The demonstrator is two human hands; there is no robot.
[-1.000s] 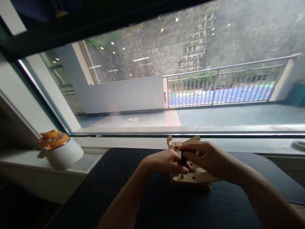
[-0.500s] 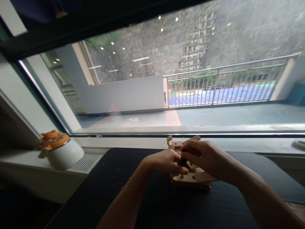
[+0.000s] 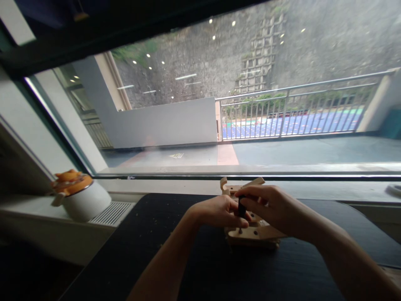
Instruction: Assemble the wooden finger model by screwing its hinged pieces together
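Observation:
A black-handled screwdriver stands nearly upright over a light wooden assembly. My right hand pinches the top of its handle between thumb and fingers. Lower on the same handle, my left hand is closed around it, its thumb and fingertips near the wood. A small metal piece, a screw head or the screwdriver's tip, shows just below at the wood's surface; I cannot tell which. The assembly has flat strips with dark holes, a curved hook-like piece and a slanted strip at its far end. My hands hide its middle.
The assembly lies on a black table with crumbs scattered at its left. Beyond runs a pale window sill under a large window. A white pot with an orange animal-shaped top stands at left beside a vent grille.
My right hand's fingers have shifted slightly at the top of the handle, showing more of the black. My left hand keeps its hold, and the wooden assembly stays in place.

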